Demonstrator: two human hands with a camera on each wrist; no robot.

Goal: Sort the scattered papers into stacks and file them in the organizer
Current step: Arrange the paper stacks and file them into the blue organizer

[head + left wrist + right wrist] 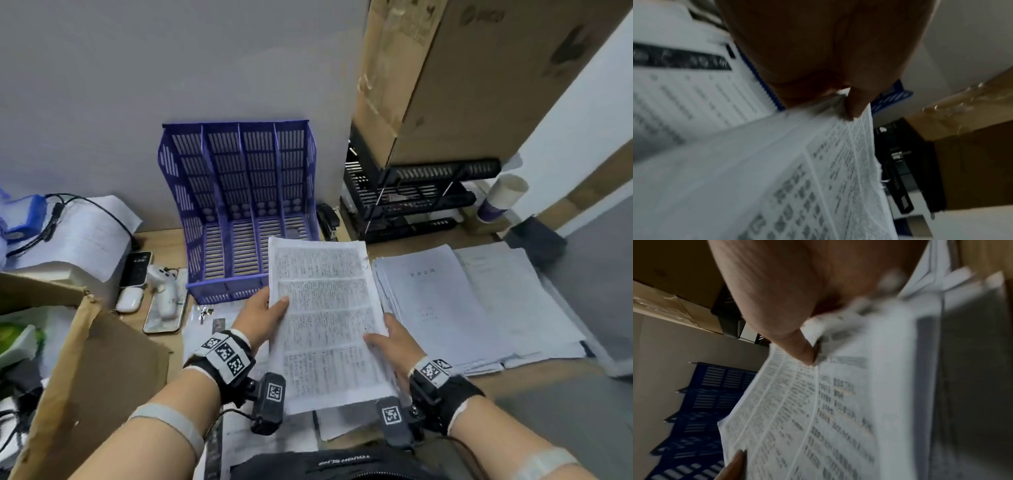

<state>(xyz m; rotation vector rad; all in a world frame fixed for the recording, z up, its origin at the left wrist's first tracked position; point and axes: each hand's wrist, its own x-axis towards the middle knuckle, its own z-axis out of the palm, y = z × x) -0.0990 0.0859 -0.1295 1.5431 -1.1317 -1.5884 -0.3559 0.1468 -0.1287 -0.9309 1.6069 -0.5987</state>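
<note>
Both hands, left hand (262, 317) and right hand (394, 342), grip the paper stack (325, 318) by its long edges, long axis pointing at the blue 4-slot organizer (239, 205) directly beyond.

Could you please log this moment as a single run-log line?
stage: filing | left hand: grips paper stack | right hand: grips same stack | blue organizer: slots look empty | other stacks: on desk

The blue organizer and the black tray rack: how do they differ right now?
The blue organizer stands open against the wall, its upright slots empty; the black rack is made of flat tiers and carries a cardboard box on top. The organizer sits straight behind the held stack; the rack is to its right. Both are slotted plastic.
</note>
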